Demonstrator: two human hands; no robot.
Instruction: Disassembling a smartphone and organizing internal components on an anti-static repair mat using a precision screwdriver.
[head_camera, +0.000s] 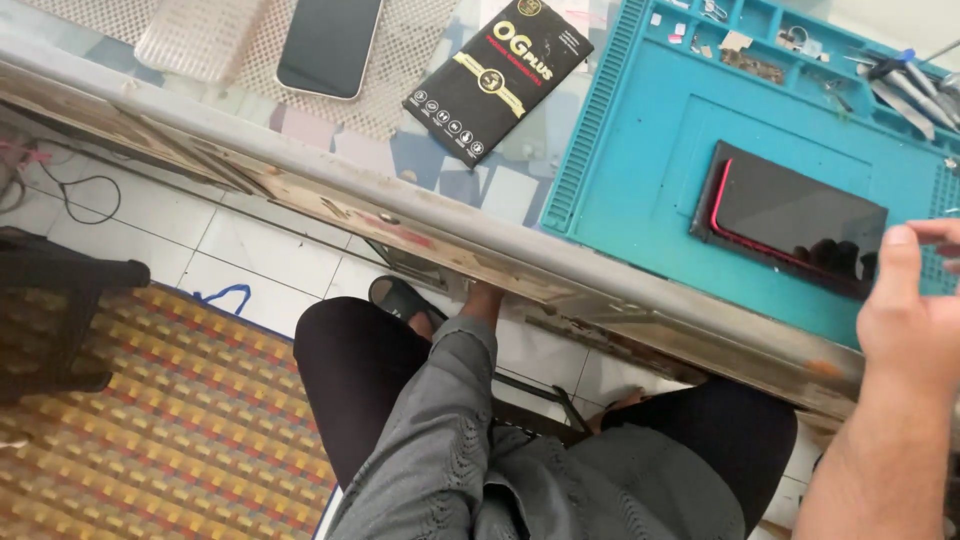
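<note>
Right hand raised at the near right corner of the blue mat, thumb and fingers spread, gripping nothing; fingertips run off frame, so any thin film pinched there can't be ruled out. Left hand out of view. Dark phone with a red edge lies flat mid-mat, just beyond the hand, screen up, likely set there so it won't slide. Tools sit in the mat's far trays, within reach. Left of the mat on the bench: black box, then a second phone on mesh.
</note>
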